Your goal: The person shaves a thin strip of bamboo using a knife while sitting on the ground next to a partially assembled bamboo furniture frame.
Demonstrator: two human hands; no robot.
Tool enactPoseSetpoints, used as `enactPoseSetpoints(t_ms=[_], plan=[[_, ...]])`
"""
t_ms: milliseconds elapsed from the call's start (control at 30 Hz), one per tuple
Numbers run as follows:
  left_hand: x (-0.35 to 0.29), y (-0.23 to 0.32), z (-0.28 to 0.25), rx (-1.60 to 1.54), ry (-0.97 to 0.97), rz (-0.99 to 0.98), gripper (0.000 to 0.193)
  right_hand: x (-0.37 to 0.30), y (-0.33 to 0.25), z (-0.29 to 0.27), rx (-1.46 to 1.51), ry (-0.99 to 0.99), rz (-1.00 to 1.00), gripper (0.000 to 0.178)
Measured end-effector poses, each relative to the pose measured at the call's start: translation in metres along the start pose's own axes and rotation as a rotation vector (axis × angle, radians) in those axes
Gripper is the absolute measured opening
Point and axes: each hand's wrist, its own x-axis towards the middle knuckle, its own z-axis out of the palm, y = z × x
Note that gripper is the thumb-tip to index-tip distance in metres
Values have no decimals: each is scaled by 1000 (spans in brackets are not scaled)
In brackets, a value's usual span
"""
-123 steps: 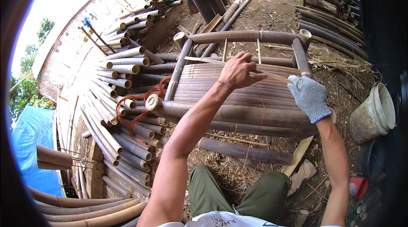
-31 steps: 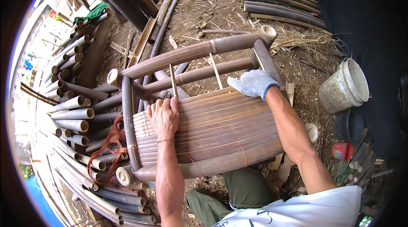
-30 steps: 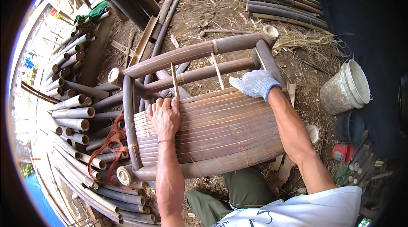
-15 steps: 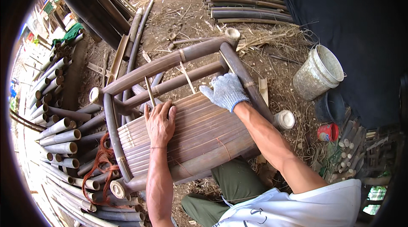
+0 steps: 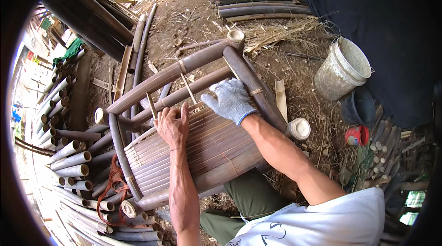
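Observation:
A dark bamboo frame [image 5: 172, 76] with a panel of narrow bamboo slats [image 5: 202, 142] lies tilted in front of me. My bare left hand [image 5: 172, 126] curls its fingers over the outermost bamboo slat [image 5: 140, 137] at the panel's far edge, thumb raised. To its right, my right hand [image 5: 229, 100], in a grey knitted glove, has its fingers bent over the same edge beside the frame's right post [image 5: 251, 87]; its fingertips are partly hidden. Two thin pale sticks [image 5: 188, 87] span the gap between the panel and the far rail.
Cut bamboo poles [image 5: 73, 158] are stacked at the left, with reddish strands [image 5: 117, 181] hanging near the frame. A dirty white bucket [image 5: 331, 80], a dark tub [image 5: 359, 108] and a red can [image 5: 353, 135] stand at the right. More poles [image 5: 262, 4] lie at the far side.
The left hand has gone from lying flatter on the slats to curling over the far edge. The outermost slat's left end stands apart from its neighbours. The whole view has shifted slightly.

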Motion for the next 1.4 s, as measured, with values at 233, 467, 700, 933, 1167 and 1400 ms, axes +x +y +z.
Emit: enactPoseSetpoints(t_ms=[233,467,700,933,1167,1400], plan=[[-1,-10,8,17,-10,-64,50,7,5,-6,-102,-319,37,68],[-5,-14,4,-70,-204,97,32,14,7,-8,-145,-368,25,70],[4,-22,6,31,-228,145,40,11,7,0,-19,-286,-15,59],[7,-21,6,-41,-340,54,42,5,11,4,51,-161,-106,47],[10,-24,8,-84,-398,49,47,-4,11,-3,-149,-302,-106,64],[3,-17,-11,-73,-629,20,45,-12,-2,0,9,-96,-181,48]])
